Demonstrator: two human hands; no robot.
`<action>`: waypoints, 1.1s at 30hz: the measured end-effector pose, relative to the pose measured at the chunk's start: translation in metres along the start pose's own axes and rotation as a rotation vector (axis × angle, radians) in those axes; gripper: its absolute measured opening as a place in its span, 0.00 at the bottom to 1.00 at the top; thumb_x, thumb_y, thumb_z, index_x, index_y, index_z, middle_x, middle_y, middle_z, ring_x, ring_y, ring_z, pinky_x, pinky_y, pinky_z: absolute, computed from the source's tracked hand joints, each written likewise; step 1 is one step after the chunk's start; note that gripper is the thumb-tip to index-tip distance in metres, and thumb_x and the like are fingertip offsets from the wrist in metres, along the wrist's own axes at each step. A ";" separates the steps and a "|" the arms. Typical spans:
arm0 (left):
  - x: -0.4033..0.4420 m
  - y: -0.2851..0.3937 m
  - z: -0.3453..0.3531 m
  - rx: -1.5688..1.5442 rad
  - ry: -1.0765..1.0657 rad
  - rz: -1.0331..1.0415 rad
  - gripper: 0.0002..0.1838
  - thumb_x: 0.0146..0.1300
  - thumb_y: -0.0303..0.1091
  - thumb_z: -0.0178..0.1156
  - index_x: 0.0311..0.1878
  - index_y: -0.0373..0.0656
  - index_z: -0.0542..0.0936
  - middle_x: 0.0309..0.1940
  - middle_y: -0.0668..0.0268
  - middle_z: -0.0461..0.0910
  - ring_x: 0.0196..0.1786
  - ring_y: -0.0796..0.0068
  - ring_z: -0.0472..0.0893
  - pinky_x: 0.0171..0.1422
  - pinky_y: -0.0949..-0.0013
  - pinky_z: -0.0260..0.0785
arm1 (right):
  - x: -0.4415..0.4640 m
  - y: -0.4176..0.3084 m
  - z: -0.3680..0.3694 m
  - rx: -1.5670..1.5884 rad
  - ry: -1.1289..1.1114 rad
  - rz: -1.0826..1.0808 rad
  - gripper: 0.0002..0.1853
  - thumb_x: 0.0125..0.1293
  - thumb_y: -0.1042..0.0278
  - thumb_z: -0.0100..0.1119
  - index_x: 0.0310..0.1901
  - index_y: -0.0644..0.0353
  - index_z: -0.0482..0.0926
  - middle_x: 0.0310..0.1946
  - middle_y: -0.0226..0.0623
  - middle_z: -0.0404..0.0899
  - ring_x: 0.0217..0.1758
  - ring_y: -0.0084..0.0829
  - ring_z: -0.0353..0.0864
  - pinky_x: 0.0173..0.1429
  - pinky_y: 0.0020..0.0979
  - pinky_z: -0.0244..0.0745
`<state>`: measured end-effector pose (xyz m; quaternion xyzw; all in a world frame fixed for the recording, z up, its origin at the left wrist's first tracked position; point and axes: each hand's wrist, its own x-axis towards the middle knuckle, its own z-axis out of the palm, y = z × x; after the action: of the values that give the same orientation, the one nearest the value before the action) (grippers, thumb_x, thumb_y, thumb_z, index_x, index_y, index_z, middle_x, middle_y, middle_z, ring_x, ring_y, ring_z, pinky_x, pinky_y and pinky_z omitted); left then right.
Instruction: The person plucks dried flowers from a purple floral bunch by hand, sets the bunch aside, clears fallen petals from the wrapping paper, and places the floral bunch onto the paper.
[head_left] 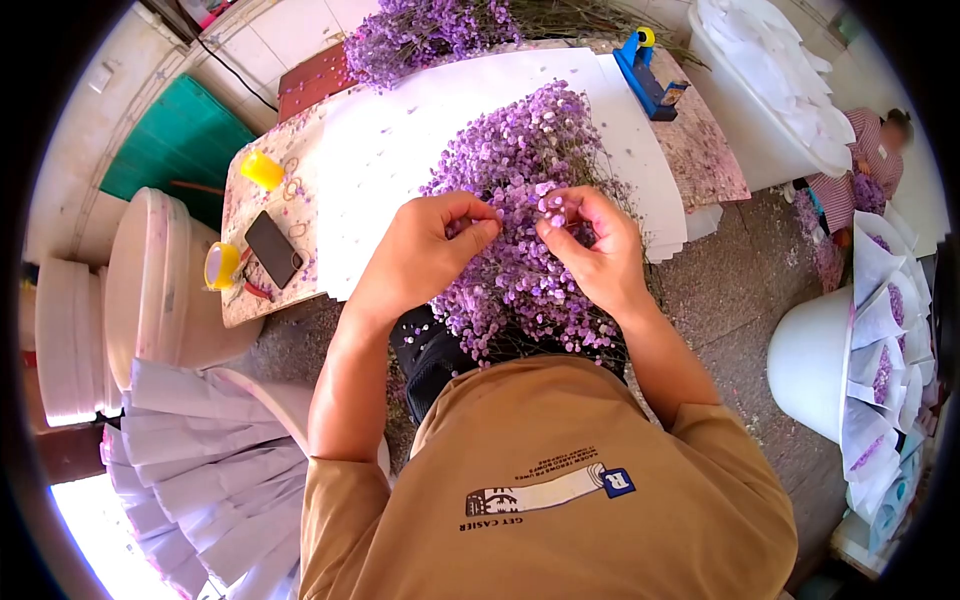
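Note:
A big bunch of small purple baby's breath flowers [520,270] lies over the table's near edge and reaches down against my lap. My left hand [432,245] is at its left side, thumb and forefinger pinched together over the blossoms; anything between them is too small to make out. On the other side, my right hand [600,250] is closed with thumb and fingertips on a small flower sprig [553,204]. Beneath the bunch, large white paper sheets [385,160] are stacked on the table.
Left on the table are a phone [272,248], yellow tape rolls [262,170] and a red-handled tool [256,291]. A blue tape dispenser [650,80] stands back right, near more purple flowers [430,45]. Tubs with wrapped bunches [810,360] flank me. Another person [835,195] sits far right.

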<state>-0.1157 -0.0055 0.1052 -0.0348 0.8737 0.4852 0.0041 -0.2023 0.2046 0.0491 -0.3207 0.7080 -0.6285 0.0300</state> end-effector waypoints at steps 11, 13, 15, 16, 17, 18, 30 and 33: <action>0.000 0.001 -0.004 -0.430 0.007 0.003 0.12 0.76 0.34 0.59 0.48 0.35 0.86 0.25 0.73 0.75 0.26 0.86 0.68 0.30 0.78 0.59 | 0.054 0.023 -0.027 -0.137 0.148 -0.056 0.14 0.68 0.70 0.73 0.51 0.64 0.83 0.38 0.31 0.85 0.36 0.17 0.79 0.40 0.21 0.75; 0.004 0.002 -0.007 -0.625 0.049 -0.019 0.12 0.77 0.35 0.59 0.47 0.35 0.85 0.24 0.75 0.71 0.24 0.88 0.63 0.28 0.79 0.52 | 0.062 0.032 -0.023 0.020 0.042 0.142 0.10 0.68 0.74 0.70 0.49 0.65 0.85 0.36 0.32 0.86 0.36 0.18 0.80 0.42 0.22 0.77; 0.010 0.002 -0.009 -0.872 0.117 -0.050 0.14 0.78 0.38 0.58 0.45 0.35 0.84 0.22 0.78 0.66 0.22 0.88 0.58 0.25 0.78 0.46 | 0.062 0.026 -0.020 0.183 0.061 0.154 0.08 0.69 0.75 0.69 0.48 0.65 0.85 0.35 0.32 0.86 0.36 0.19 0.81 0.42 0.22 0.77; 0.013 0.004 -0.010 -0.877 0.132 -0.047 0.14 0.78 0.38 0.58 0.45 0.35 0.84 0.22 0.78 0.66 0.22 0.88 0.58 0.25 0.78 0.46 | 0.060 0.024 -0.018 0.346 0.088 0.179 0.07 0.69 0.76 0.68 0.47 0.65 0.86 0.35 0.31 0.86 0.36 0.19 0.81 0.42 0.23 0.77; 0.016 0.011 -0.010 -0.843 0.126 -0.055 0.15 0.78 0.38 0.58 0.46 0.34 0.84 0.22 0.78 0.65 0.22 0.88 0.58 0.25 0.78 0.46 | 0.058 0.023 -0.021 0.391 0.057 0.190 0.07 0.72 0.72 0.67 0.47 0.64 0.86 0.35 0.31 0.86 0.35 0.20 0.81 0.41 0.23 0.75; 0.020 0.015 -0.010 -0.808 0.113 -0.064 0.15 0.79 0.38 0.57 0.46 0.34 0.84 0.22 0.78 0.65 0.22 0.88 0.57 0.24 0.78 0.45 | 0.055 0.023 -0.021 0.389 0.051 0.194 0.07 0.72 0.72 0.67 0.47 0.64 0.86 0.35 0.31 0.86 0.35 0.20 0.81 0.41 0.23 0.75; 0.082 0.010 0.027 -0.055 0.386 0.187 0.13 0.61 0.36 0.72 0.45 0.39 0.88 0.30 0.56 0.85 0.34 0.67 0.84 0.43 0.65 0.76 | 0.050 0.024 -0.026 0.626 0.005 0.295 0.15 0.77 0.57 0.63 0.48 0.63 0.84 0.37 0.33 0.84 0.37 0.23 0.79 0.43 0.25 0.73; 0.086 0.010 0.027 -0.044 0.389 0.187 0.13 0.63 0.33 0.72 0.47 0.34 0.87 0.29 0.65 0.85 0.36 0.79 0.79 0.43 0.71 0.74 | 0.050 0.023 -0.025 0.605 -0.008 0.279 0.16 0.78 0.57 0.61 0.47 0.64 0.84 0.36 0.33 0.83 0.36 0.23 0.78 0.42 0.25 0.72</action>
<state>-0.2025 0.0178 0.0960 -0.0468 0.8466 0.4866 -0.2105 -0.2633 0.2020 0.0514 -0.1995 0.5262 -0.7988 0.2126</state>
